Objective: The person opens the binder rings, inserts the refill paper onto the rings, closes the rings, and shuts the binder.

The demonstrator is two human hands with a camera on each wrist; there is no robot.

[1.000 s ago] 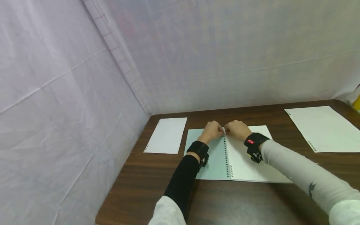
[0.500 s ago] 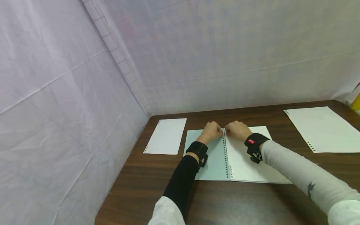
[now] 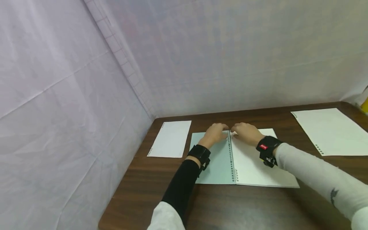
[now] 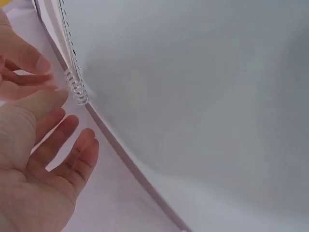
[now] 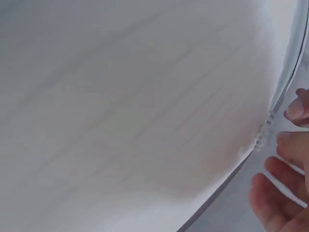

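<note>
An open spiral notebook lies on the brown table, its pale green cover point(image 3: 218, 163) to the left and a white page point(image 3: 256, 166) to the right of the wire coil point(image 3: 231, 156). My left hand point(image 3: 216, 131) and right hand point(image 3: 244, 131) meet at the coil's far end. In the left wrist view my left hand point(image 4: 43, 159) has loose, nearly straight fingers beside the coil end point(image 4: 77, 89). The right wrist view shows my right hand point(image 5: 285, 188) with relaxed fingers next to the coil point(image 5: 263, 133). Neither hand plainly grips anything.
A small loose sheet point(image 3: 171, 139) lies left of the notebook. At the far right is a larger punched sheet point(image 3: 330, 131). Lilac cloth walls point(image 3: 72, 111) close off the left and back. A yellow object point(image 3: 365, 105) peeks in at the right edge.
Both hands went from curled fists at the coil's top to flatter, looser fingers. The wrists drew back slightly toward me. The notebook has not moved.
</note>
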